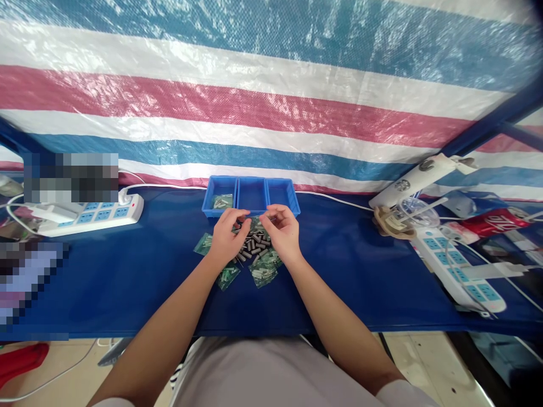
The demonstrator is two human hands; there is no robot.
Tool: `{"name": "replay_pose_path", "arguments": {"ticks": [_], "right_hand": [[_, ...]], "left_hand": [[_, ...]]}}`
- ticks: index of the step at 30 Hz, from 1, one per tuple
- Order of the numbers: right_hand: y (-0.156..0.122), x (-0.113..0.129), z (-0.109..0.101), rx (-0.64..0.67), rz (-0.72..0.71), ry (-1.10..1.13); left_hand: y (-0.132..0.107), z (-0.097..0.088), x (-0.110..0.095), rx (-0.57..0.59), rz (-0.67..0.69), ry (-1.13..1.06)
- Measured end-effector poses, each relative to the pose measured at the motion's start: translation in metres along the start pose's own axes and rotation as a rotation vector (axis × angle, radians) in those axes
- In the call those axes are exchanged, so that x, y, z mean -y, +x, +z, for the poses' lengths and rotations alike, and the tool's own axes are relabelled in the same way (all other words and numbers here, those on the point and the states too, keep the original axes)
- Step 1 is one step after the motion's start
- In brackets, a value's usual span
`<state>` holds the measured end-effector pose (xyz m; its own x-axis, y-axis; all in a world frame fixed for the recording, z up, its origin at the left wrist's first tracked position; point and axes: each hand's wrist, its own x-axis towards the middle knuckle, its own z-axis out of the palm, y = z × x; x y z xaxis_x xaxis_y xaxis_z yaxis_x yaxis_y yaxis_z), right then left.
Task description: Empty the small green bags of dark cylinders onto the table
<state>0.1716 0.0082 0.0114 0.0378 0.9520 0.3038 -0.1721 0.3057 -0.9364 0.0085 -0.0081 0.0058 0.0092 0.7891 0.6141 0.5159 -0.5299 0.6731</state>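
My left hand (229, 236) and my right hand (283, 230) are raised over a pile on the blue table, fingertips facing each other. Thumb and fingers of each are closed in a pinch; whatever lies between them is too small to make out. Below them is a heap of small dark metal cylinders (257, 243), with thin pins or screws among them. Around the heap lie small clear bags with a green tint (263, 274), holding slim light pieces. Just beyond my hands stands a blue tray (206, 203) with three compartments; a similar bag (222, 201) lies in the left one.
A white power strip (106, 215) with plugs and cables is at the left. Another power strip (460, 271) sits at the right, near a red can (503, 221), a white paper cup sleeve (409, 180) and plastic cups. A striped plastic sheet (254, 102) hangs behind the table.
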Motion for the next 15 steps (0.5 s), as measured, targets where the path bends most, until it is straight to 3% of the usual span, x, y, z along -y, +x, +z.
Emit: {"name": "replay_pose_path", "arguments": {"ticks": [6, 15], "right_hand": [[-0.0010, 0.0011, 0.0006, 0.024, -0.018, -0.068], [-0.0003, 0.0025, -0.0030, 0.051, 0.001, -0.381]], "left_hand": [[0.0005, -0.0003, 0.0000, -0.025, -0.019, 0.095], [-0.0034, 0.0011, 0.0042, -0.074, -0.094, 0.073]]}}
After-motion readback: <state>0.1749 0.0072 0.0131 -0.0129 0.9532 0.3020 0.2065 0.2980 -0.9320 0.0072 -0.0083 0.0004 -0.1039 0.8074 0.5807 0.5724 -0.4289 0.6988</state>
